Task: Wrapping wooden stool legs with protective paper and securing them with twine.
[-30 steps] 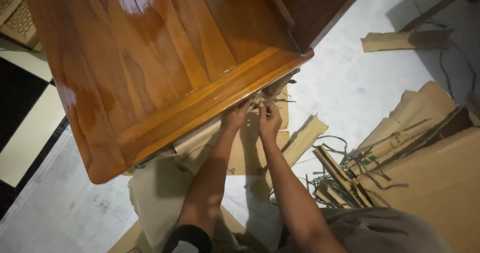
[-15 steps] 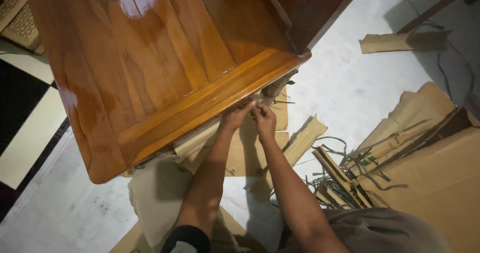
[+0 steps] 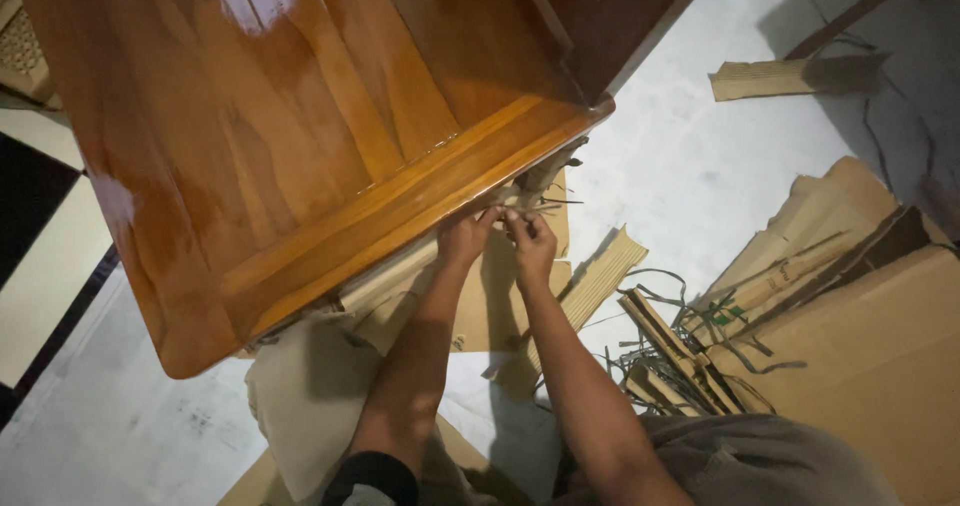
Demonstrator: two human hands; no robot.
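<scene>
over the past second the left hand (image 3: 465, 238) and right hand (image 3: 530, 243) barely shifted, both pinched on thin pale packing straps (image 3: 545, 204) at the glossy orange-brown wooden cabinet (image 3: 300, 146)'s five o'clock edge, cardboard sheets (image 3: 870, 326) at three o'clock.

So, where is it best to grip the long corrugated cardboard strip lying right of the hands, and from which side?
Grip the corrugated cardboard strip at its upper end, coming from the right over the bare floor; that end lies free, while its lower end runs under other scraps.

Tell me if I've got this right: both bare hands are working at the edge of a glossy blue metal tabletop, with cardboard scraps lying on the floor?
Not quite. In the head view the left hand and right hand work at the edge of a glossy brown wooden tabletop, not blue metal. Cardboard scraps do lie on the floor.
</scene>
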